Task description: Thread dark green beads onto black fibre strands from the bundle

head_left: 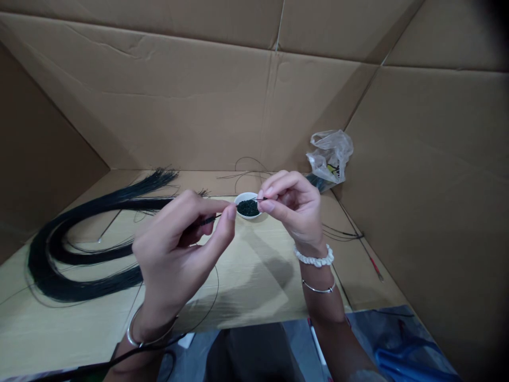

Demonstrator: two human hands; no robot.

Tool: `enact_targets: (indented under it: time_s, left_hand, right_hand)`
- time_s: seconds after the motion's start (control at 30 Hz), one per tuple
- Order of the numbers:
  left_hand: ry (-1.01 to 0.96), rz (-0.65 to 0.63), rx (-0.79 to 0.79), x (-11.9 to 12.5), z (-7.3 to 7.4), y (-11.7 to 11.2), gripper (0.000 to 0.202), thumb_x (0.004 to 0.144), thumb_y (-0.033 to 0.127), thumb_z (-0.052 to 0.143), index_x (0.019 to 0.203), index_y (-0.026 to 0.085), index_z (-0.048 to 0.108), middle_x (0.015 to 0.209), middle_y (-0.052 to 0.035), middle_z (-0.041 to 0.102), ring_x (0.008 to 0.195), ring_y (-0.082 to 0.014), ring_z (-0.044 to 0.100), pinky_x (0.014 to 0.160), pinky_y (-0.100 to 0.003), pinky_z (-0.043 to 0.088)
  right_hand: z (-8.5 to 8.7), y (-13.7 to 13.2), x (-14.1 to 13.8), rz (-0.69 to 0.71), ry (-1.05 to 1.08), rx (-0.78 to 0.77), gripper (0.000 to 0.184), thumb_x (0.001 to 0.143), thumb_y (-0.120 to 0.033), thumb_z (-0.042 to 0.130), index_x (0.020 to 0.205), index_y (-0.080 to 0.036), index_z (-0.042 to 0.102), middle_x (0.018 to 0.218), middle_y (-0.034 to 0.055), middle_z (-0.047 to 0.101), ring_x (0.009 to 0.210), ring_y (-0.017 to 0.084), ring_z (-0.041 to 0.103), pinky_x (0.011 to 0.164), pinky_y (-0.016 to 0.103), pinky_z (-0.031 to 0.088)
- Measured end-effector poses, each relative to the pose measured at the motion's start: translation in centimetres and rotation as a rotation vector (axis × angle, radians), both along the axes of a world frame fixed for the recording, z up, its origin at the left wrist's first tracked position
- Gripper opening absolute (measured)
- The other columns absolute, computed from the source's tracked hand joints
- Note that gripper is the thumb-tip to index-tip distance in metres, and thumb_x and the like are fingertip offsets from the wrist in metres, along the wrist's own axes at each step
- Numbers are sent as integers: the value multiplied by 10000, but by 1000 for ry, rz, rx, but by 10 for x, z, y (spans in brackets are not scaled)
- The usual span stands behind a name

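My left hand [175, 244] is closed in a pinch on a thin black wire [210, 218]. A thicker dark stretch of the wire shows between its thumb and curled fingers. My right hand [296, 207] pinches the same thin line, or a small black piece on its end, with thumb and forefinger; which one, I cannot tell. The fingertips of both hands are close together, in front of a small white bowl [247, 217] filled with tiny dark green-black pieces [247, 208]. A loose strand curves down from beneath my left hand.
On the left, a thick looped bundle of dark wires [43, 265] lies on the pale tabletop [254, 286]. A clear plastic bag [330, 154] stands at the back right. Cardboard walls [191, 106] enclose the back and sides. A red-tipped strand [375, 267] lies at right.
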State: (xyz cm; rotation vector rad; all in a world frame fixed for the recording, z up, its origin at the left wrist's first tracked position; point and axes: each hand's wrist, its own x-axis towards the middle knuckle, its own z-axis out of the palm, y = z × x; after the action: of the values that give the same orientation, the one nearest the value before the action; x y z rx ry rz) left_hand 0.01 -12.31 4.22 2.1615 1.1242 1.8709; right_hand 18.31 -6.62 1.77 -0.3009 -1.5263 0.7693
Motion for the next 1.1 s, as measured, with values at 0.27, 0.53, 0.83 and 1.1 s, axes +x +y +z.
enact_targets:
  time_s: [0.27,0.53,0.83,1.1]
  left_hand:
    - [-82,27,-17,2,-3,2,76,858,207,774,889,274,756,652,41,612,545,-97,484,464,-288,331]
    - [-72,29,-52,1,-3,0,105,875,203,763,930,292,771,582,42,498,499,-93,386,453,-281,321]
    - [-38,63,-17,0,-5,1,120,865,208,773,941,301,766,589,46,482,504,-92,388,459,-296,299]
    - [-7,105,4,0,-6,1,101,868,240,769,929,320,765,563,45,456,484,-105,379,456,-313,291]
  right_hand:
    - [0,-3,-3,-60,-15,43,180,833,-137,789,939,-230,677,915,-11,692,842,106,673,760,260,597]
    - [1,-7,-7,-118,-9,53,179,840,-132,777,939,-241,675,915,-4,692,851,119,671,762,275,592]
    - [0,-5,-7,-81,19,57,188,841,-143,778,941,-250,660,910,-12,682,838,114,669,768,270,601]
    - [-1,-6,-7,-111,-13,29,169,838,-187,788,923,-248,655,901,-6,685,818,123,668,733,277,607]
